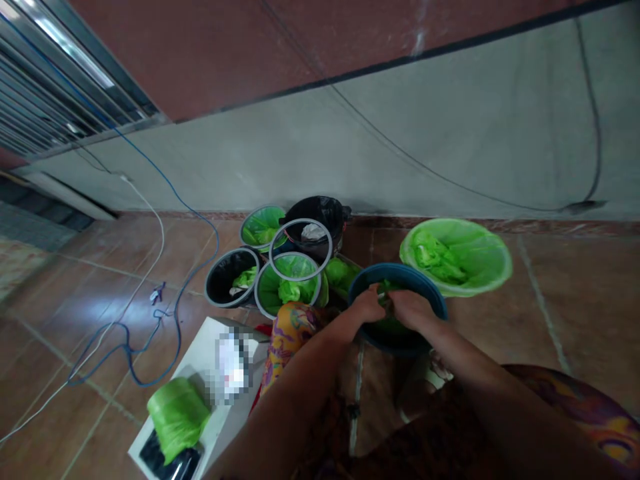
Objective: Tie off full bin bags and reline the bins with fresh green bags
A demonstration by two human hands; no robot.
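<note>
Both of my hands are inside the mouth of a dark blue bucket-like bin (435, 290) that stands between my knees. My left hand (369, 304) has its fingers closed near the bin's far left side. Close beside it, my right hand (411, 308) is also closed. A bit of dark green material (384, 291) shows between the fingertips; its kind is too small and dark to tell. Dim green shows lower in the bin, mostly hidden by my hands.
A bin lined with a green bag (485, 260) stands right by the wall. To the left are a green-lined bin (263, 227), a black-lined bin (320, 212), and a loose grey ring (329, 250). A white box (227, 407) carries a green bag roll (177, 417). A blue cord (180, 327) crosses the floor.
</note>
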